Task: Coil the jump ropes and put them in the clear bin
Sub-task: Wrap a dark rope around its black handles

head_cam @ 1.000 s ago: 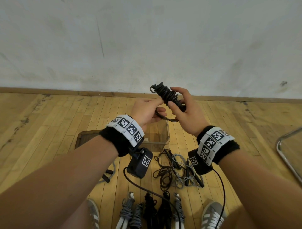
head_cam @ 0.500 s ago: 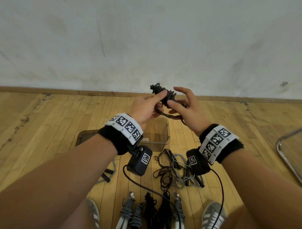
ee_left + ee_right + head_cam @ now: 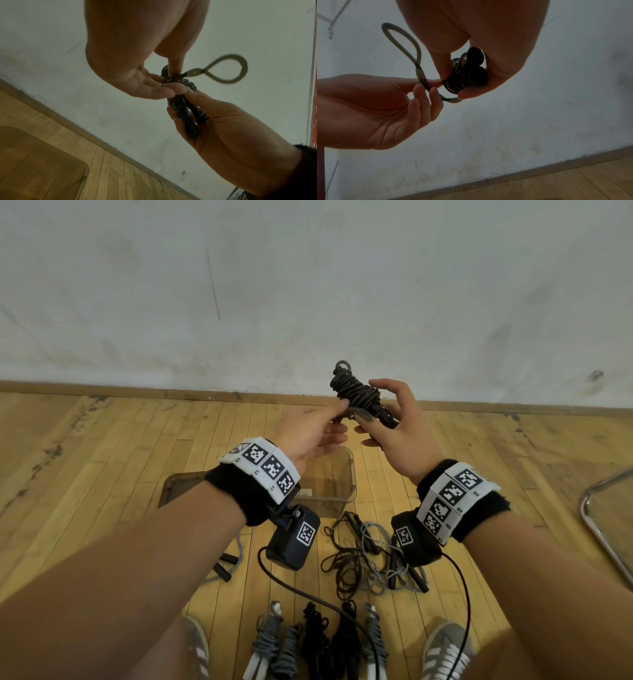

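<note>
A black jump rope [image 3: 356,393] wound into a tight bundle is held up in front of the wall. My right hand [image 3: 394,426] grips its two handles [image 3: 190,121] and the coil [image 3: 464,75]. My left hand [image 3: 315,429] pinches the loose end loop [image 3: 228,70] [image 3: 402,40] of the rope between thumb and forefinger right at the coil. The clear bin [image 3: 335,484] stands on the wooden floor below my hands, partly hidden by my left wrist.
Loose black and grey ropes [image 3: 363,556] lie tangled on the floor near my feet. Several coiled ropes [image 3: 315,642] lie in a row between my shoes. A rope handle [image 3: 226,566] lies left of them. A metal chair frame [image 3: 603,529] stands at the right edge.
The coiled bundle has tilted more upright and risen slightly. My left fingers have shifted from the top of the coil to its lower side, pinching the end loop.
</note>
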Demonstrator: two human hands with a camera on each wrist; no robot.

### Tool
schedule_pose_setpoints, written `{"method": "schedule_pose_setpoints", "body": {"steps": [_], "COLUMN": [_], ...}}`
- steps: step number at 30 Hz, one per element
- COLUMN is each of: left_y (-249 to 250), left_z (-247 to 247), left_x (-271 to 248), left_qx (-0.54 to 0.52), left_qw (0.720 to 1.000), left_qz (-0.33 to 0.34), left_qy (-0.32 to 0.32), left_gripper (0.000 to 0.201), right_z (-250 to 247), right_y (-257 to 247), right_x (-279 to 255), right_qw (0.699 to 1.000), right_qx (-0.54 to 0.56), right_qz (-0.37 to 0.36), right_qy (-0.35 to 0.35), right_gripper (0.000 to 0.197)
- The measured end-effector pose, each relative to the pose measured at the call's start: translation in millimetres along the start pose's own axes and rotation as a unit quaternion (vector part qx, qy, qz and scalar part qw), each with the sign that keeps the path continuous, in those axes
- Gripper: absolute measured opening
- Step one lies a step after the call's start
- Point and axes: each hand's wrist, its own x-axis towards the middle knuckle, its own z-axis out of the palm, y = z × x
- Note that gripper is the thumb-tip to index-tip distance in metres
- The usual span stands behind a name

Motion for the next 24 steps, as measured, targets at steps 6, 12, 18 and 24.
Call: {"method": "schedule_pose_setpoints", "body": {"steps": [6,12,18,24], "left_y": [-0.4,0.8,-2.1,-0.2], "left_z": [1.1,3.3,1.7,2.0], "left_x": [0.6,-2.0,-0.5,-1.9], "left_qx": [-0.016,0.004,0.005,-0.003], "left_qw": [1.000,0.999,0.998,0.998], "left_qz": [0.023,0.049,0.051,0.058], "left_qy": [-0.002,0.015,0.023,0.016], "left_gripper": [0.031,0.043,0.050,0.048], "right_z": [0.9,1.5,4.2,2.7], "right_y": [0.1,-0.7,-6.2,-8.0], "right_x": [0.1,0.1,0.0,1.3], "right_qw": [0.998,0.997,0.999,1.000], "right_qx": [-0.052,-0.070,-0.017,0.006], "right_qz": [-0.019,-0.026,-0.032,0.020], "right_qy": [0.012,0.010,-0.009,0.012], "right_gripper": [0.050,0.053,0.035,0.049]}}
